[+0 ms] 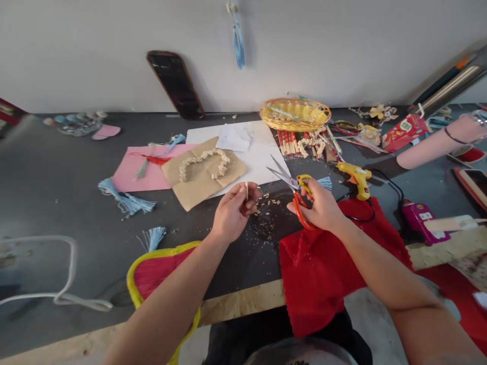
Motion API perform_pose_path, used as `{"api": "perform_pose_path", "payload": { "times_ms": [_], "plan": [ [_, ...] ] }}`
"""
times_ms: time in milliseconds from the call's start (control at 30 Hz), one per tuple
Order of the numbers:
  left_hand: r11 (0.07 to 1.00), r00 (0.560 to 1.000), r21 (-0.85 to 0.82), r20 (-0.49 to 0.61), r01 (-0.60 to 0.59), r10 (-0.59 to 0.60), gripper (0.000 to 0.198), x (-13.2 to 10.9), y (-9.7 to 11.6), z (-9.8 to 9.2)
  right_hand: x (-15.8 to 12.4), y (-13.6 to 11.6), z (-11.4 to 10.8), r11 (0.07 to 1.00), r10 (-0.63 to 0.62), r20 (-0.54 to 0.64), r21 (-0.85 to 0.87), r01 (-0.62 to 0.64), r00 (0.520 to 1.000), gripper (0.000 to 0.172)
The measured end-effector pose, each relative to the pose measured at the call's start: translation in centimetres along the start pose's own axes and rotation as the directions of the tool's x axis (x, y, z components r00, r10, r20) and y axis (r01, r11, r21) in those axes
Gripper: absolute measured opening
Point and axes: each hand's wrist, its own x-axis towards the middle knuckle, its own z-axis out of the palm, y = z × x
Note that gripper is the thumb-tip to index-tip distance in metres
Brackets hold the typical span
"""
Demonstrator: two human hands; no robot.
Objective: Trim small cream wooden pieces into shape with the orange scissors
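Note:
My left hand (231, 213) pinches a short pale stick (246, 190) upright between its fingertips, above the dark tabletop. To its right, my right hand (323, 207) has its fingers in the handles of a pair of scissors (284, 175). One handle is red, the other yellow, and the blades are apart, pointing up and left. Small cut stick pieces (269, 202) and crumbs lie scattered on the table between the hands. Beyond my left hand, brown paper (190, 195) bears a curved row of little pale pieces (203, 157).
A yellow wicker basket (294, 121) stands at the back, with red-wrapped sticks (288, 143) before it. To the right are a yellow glue gun (355, 178), red cloth (323, 263) and a pink bottle (441, 141). Blue tassels (131, 202) lie left; a phone (177, 83) leans on the wall.

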Motion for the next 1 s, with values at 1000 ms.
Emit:
{"api": "perform_pose_path", "payload": {
  "times_ms": [1000],
  "plan": [
    [0.923, 0.987, 0.353, 0.094, -0.154, 0.129, 0.02, -0.3, -1.5, -1.0, -0.7, -1.1, 0.5, 0.97, -0.137, 0.185, -0.176, 0.17, 0.973, 0.041]
  ]
}}
